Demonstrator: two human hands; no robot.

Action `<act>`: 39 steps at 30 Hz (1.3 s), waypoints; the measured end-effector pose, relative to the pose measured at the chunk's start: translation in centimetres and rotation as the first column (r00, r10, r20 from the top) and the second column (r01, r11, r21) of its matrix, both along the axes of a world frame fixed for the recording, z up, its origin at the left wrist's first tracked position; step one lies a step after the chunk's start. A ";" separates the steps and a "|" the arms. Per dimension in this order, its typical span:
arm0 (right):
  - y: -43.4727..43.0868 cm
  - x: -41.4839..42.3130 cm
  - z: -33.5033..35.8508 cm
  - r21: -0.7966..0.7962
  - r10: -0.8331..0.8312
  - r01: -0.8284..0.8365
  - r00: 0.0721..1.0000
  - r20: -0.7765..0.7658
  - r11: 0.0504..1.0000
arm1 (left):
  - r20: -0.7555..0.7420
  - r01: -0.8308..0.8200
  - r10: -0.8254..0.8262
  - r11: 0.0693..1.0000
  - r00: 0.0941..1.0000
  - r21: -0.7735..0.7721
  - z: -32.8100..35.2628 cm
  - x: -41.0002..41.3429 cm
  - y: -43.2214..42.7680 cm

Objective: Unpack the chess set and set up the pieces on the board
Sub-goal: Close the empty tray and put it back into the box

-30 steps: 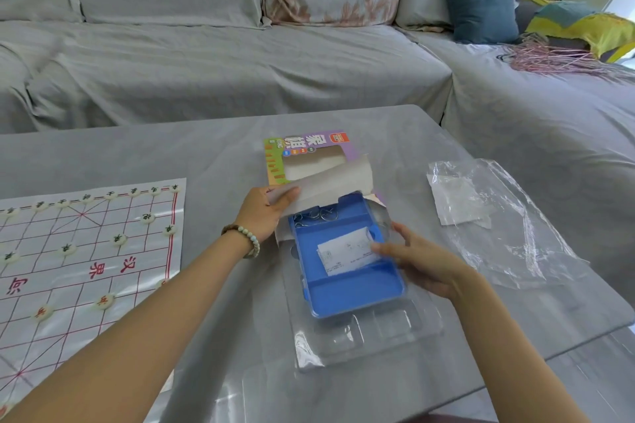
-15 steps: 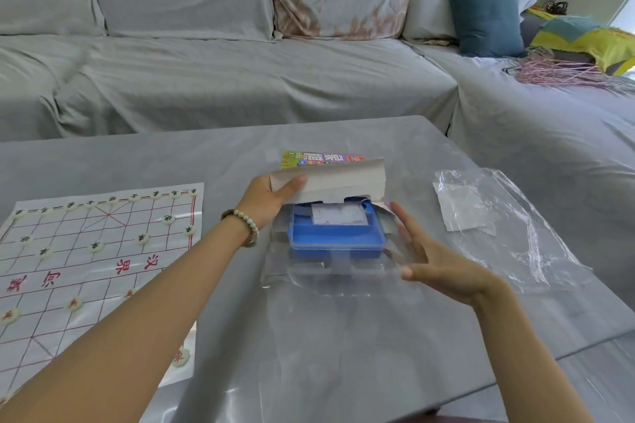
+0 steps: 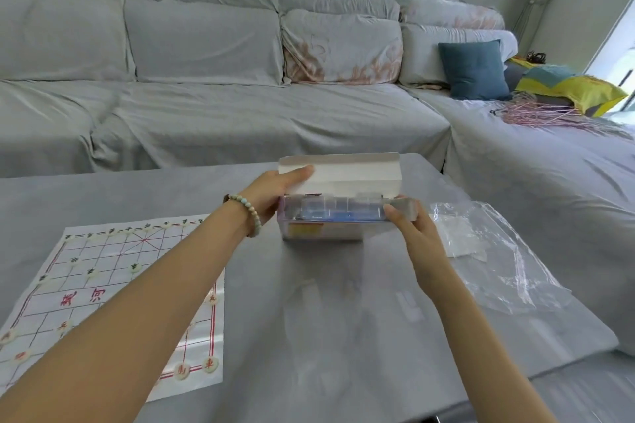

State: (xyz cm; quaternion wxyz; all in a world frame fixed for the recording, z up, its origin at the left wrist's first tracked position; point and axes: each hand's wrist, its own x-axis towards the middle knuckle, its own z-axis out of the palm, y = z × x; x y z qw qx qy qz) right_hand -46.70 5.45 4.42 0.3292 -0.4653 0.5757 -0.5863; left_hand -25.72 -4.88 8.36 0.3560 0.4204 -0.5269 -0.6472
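Observation:
A cardboard box (image 3: 343, 178) stands on the grey table (image 3: 343, 319) with its white flap raised. A blue tray under clear plastic (image 3: 330, 215) lies mostly inside it. My left hand (image 3: 275, 192) grips the box's left end, thumb on the flap. My right hand (image 3: 409, 230) holds the right end, fingers against the side flap. The paper chess board (image 3: 113, 299) lies at the left with several round white pieces (image 3: 209, 362) on its lines.
A crumpled clear plastic bag (image 3: 491, 257) lies right of the box. A grey covered sofa (image 3: 240, 96) runs behind and to the right of the table, with a blue cushion (image 3: 474, 69) and a yellow bag (image 3: 577, 89).
The blue tray with its clear cover, which lay open on the table, has gone into the box. My right hand moved from the tray to the box's right end. The view tilted up.

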 end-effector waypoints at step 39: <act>-0.6 4.4 4.8 -0.199 0.061 -0.006 0.961 0.270 0.980 | -0.162 -0.340 0.298 0.835 0.941 -0.434 0.7 2.0 6.5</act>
